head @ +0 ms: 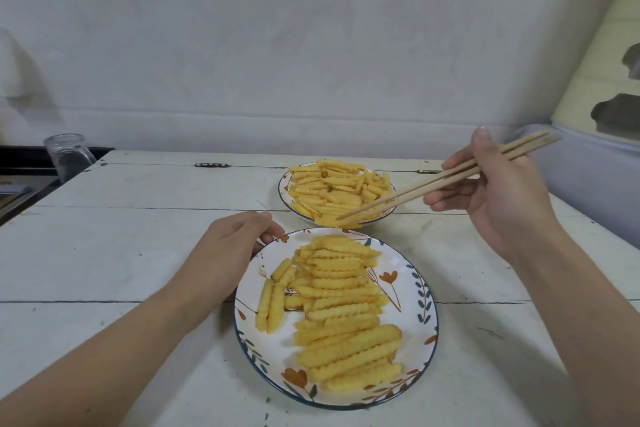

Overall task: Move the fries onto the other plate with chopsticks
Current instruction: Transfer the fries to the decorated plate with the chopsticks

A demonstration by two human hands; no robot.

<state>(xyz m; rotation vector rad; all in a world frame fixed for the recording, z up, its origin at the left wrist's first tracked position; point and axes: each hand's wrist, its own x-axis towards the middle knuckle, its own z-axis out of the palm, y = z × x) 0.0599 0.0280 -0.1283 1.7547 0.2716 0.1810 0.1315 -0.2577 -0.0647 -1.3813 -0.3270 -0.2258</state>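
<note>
A white painted wooden table (pixel 138 239) made of wide planks fills the lower part of the room, with dark cracks between the boards and two small metal hinges (pixel 212 165) near its far edge. Behind it rises a pale grey-white plastered wall (pixel 277 45). At the left a clear glass mug (pixel 69 156) stands beside a dark counter (pixel 20 177). At the right leans a cream-coloured panel (pixel 602 45) with peeled dark patches. The light is soft and even.
</note>
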